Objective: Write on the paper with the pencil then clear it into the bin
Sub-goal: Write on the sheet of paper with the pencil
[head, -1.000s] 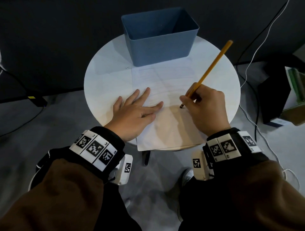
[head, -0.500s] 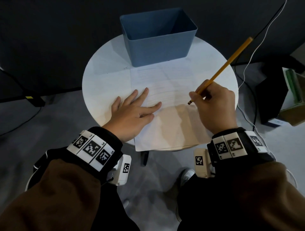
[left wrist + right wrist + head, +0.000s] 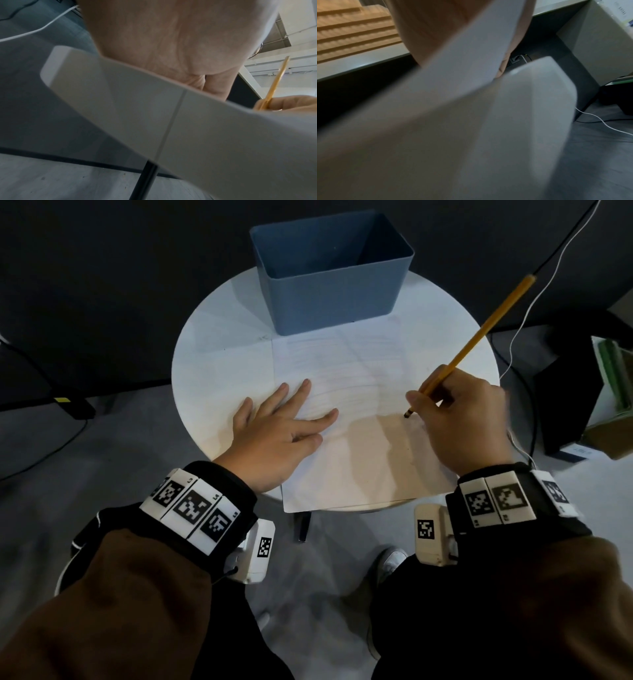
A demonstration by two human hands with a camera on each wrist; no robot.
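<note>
A white sheet of paper [image 3: 346,378] lies on the round white table [image 3: 219,337], its near edge hanging over the table's front rim. My left hand [image 3: 274,426] lies flat with fingers spread on the sheet's left side, pressing it down. My right hand [image 3: 459,419] grips a yellow pencil [image 3: 479,333], whose dark tip touches the paper near its right side. The pencil slants up to the far right. A blue bin [image 3: 332,265] stands open at the table's far edge, just beyond the paper. The left wrist view shows the pencil [image 3: 276,82] past the table's edge [image 3: 154,108].
White and black cables [image 3: 534,302] trail over the grey floor to the right of the table. A dark box and a cardboard box with green items [image 3: 613,392] sit at the far right. My shoe [image 3: 390,563] shows under the table's front.
My right hand has slid the pencil tip rightward along the paper, from near the sheet's middle toward its right side. My left hand has stayed flat in place.
</note>
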